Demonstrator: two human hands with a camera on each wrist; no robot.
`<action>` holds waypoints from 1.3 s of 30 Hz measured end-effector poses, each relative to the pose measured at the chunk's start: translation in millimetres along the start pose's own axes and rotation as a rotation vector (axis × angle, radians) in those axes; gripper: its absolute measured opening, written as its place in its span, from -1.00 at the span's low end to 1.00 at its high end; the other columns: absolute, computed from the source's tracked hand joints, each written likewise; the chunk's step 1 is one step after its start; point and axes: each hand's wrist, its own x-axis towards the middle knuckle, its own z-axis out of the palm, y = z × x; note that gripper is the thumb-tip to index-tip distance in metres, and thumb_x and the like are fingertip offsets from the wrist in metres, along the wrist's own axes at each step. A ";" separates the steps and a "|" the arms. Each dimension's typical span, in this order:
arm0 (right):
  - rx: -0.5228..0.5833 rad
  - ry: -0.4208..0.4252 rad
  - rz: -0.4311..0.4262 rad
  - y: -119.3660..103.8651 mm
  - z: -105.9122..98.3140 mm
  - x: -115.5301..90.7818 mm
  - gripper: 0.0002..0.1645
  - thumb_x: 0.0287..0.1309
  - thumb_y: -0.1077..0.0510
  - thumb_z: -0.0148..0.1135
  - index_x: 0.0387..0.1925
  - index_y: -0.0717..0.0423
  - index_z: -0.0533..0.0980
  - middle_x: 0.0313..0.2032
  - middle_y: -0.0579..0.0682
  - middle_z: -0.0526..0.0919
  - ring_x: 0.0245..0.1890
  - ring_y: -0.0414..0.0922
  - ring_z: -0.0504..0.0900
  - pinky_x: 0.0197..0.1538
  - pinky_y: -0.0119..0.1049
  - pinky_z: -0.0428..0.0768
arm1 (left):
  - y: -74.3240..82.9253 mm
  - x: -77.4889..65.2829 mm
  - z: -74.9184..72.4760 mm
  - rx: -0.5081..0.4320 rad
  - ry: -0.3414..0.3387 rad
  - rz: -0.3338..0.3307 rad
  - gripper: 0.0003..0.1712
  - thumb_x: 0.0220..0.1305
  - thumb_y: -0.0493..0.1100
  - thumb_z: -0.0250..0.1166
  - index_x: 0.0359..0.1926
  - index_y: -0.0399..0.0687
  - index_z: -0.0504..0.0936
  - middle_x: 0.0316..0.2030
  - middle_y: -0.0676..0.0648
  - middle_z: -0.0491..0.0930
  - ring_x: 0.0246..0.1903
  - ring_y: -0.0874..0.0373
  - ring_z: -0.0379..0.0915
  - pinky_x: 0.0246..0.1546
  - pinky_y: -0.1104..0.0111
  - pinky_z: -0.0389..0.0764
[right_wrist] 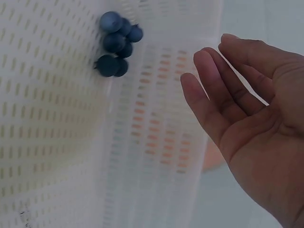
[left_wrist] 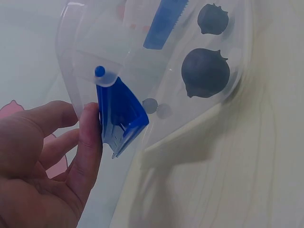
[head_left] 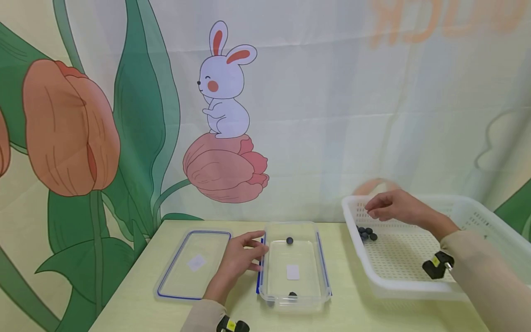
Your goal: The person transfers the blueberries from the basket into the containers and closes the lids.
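Left hand, fingers relaxed and straight, is rested against the blue clip on the clear container; two blueberries are seen inside. Lid is laid just left. Farther right, right hand is held loosely spread, empty, above a blueberry cluster in the white basket.

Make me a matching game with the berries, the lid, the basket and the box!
Things:
1. cluster of dark blueberries
2. clear plastic lid with blue rim
3. white perforated plastic basket
4. clear plastic box with blue clips

Places:
A. flat on the table, leftmost
B. inside the basket
C. holds two berries
D. under the right hand

Pairs: 1-B, 2-A, 3-D, 4-C
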 end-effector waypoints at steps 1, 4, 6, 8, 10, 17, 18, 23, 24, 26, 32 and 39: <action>0.008 -0.006 0.004 3.8 0.3 0.5 -0.61 0.47 0.20 0.29 0.15 0.43 0.61 0.00 0.19 0.75 -0.06 0.03 0.73 0.04 -0.03 0.76 | -0.3 0.2 0.0 -0.001 -0.001 0.000 -0.45 0.37 -0.22 0.47 0.36 -0.07 0.65 -0.12 -0.14 0.64 -0.32 0.09 0.69 -0.41 0.29 0.79; 0.023 -0.021 0.022 15.2 1.7 1.6 -0.63 0.46 0.23 0.29 0.12 0.45 0.61 -0.02 0.20 0.74 -0.07 0.05 0.72 0.02 -0.02 0.76 | -1.1 1.1 -0.1 -0.004 -0.003 -0.002 -0.45 0.37 -0.23 0.46 0.36 -0.08 0.65 -0.12 -0.15 0.63 -0.32 0.08 0.68 -0.41 0.28 0.79; 0.028 -0.028 0.042 21.5 3.4 2.6 -0.65 0.44 0.23 0.31 0.10 0.44 0.62 -0.03 0.19 0.75 -0.07 0.04 0.72 0.02 -0.02 0.77 | -1.3 1.4 -0.3 -0.008 -0.003 -0.002 -0.45 0.38 -0.24 0.46 0.36 -0.08 0.64 -0.11 -0.15 0.63 -0.32 0.08 0.68 -0.41 0.28 0.80; 0.019 -0.040 0.057 27.8 4.9 3.3 -0.66 0.43 0.24 0.32 0.07 0.44 0.63 -0.04 0.21 0.76 -0.08 0.03 0.72 0.01 0.01 0.77 | -0.9 1.2 -0.5 -0.010 -0.002 -0.003 -0.45 0.38 -0.23 0.46 0.37 -0.08 0.64 -0.11 -0.15 0.63 -0.31 0.08 0.68 -0.41 0.29 0.80; 0.009 -0.048 0.077 32.7 6.3 4.1 -0.68 0.41 0.24 0.34 0.05 0.43 0.64 -0.05 0.22 0.76 -0.09 0.01 0.73 -0.01 0.01 0.78 | -0.6 0.8 -0.7 -0.008 -0.004 0.001 -0.44 0.38 -0.23 0.46 0.37 -0.09 0.64 -0.10 -0.16 0.63 -0.31 0.08 0.68 -0.40 0.29 0.80; 0.001 -0.100 0.093 50.8 10.2 6.5 -0.74 0.32 0.29 0.37 -0.03 0.41 0.67 -0.10 0.20 0.77 -0.15 -0.03 0.67 -0.11 -0.03 0.75 | 0.3 0.6 -0.3 -0.003 0.001 -0.010 -0.45 0.38 -0.23 0.46 0.37 -0.06 0.65 -0.10 -0.15 0.63 -0.30 0.07 0.68 -0.40 0.29 0.79; 0.004 -0.109 0.095 53.7 11.0 6.8 -0.74 0.31 0.30 0.38 -0.04 0.40 0.68 -0.11 0.19 0.77 -0.17 -0.03 0.67 -0.13 -0.03 0.75 | -0.1 0.8 -0.1 -0.003 0.001 -0.010 -0.45 0.38 -0.23 0.46 0.37 -0.06 0.65 -0.10 -0.15 0.63 -0.30 0.07 0.68 -0.40 0.29 0.79; 0.019 -0.153 0.114 63.2 15.6 7.6 -0.74 0.27 0.32 0.39 -0.04 0.40 0.68 -0.16 0.14 0.77 -0.25 -0.05 0.62 -0.20 -0.08 0.71 | -1.6 1.2 0.2 -0.008 -0.005 -0.007 -0.45 0.37 -0.23 0.46 0.36 -0.07 0.65 -0.11 -0.15 0.63 -0.31 0.08 0.68 -0.40 0.28 0.80; 0.019 -0.162 0.111 63.6 16.2 7.8 -0.73 0.27 0.33 0.38 -0.03 0.41 0.67 -0.17 0.14 0.76 -0.26 -0.04 0.61 -0.21 -0.09 0.70 | -1.9 1.4 0.2 -0.010 -0.005 -0.006 -0.45 0.37 -0.23 0.46 0.36 -0.07 0.65 -0.11 -0.15 0.63 -0.31 0.08 0.68 -0.40 0.28 0.80; 0.021 -0.181 0.103 63.6 16.9 8.1 -0.73 0.29 0.33 0.37 -0.02 0.42 0.66 -0.20 0.12 0.76 -0.29 -0.04 0.59 -0.24 -0.10 0.68 | -1.9 1.5 0.5 -0.010 -0.002 -0.006 -0.45 0.37 -0.23 0.46 0.36 -0.07 0.65 -0.11 -0.15 0.63 -0.31 0.08 0.68 -0.41 0.28 0.80; -0.019 -0.183 0.083 61.1 19.8 9.7 -0.81 0.32 0.30 0.38 -0.10 0.36 0.68 -0.28 0.04 0.74 -0.35 -0.06 0.56 -0.29 -0.15 0.64 | -2.1 1.1 1.2 -0.005 0.009 -0.010 -0.45 0.37 -0.23 0.46 0.36 -0.06 0.65 -0.11 -0.14 0.63 -0.31 0.08 0.69 -0.40 0.28 0.80; -0.070 -0.184 0.034 56.5 25.3 12.0 -0.92 0.27 0.32 0.43 -0.27 0.31 0.67 -0.42 -0.03 0.68 -0.47 -0.08 0.49 -0.41 -0.26 0.52 | -2.3 0.7 0.7 -0.002 0.010 -0.010 -0.45 0.37 -0.22 0.46 0.37 -0.06 0.65 -0.11 -0.14 0.63 -0.30 0.08 0.68 -0.40 0.28 0.80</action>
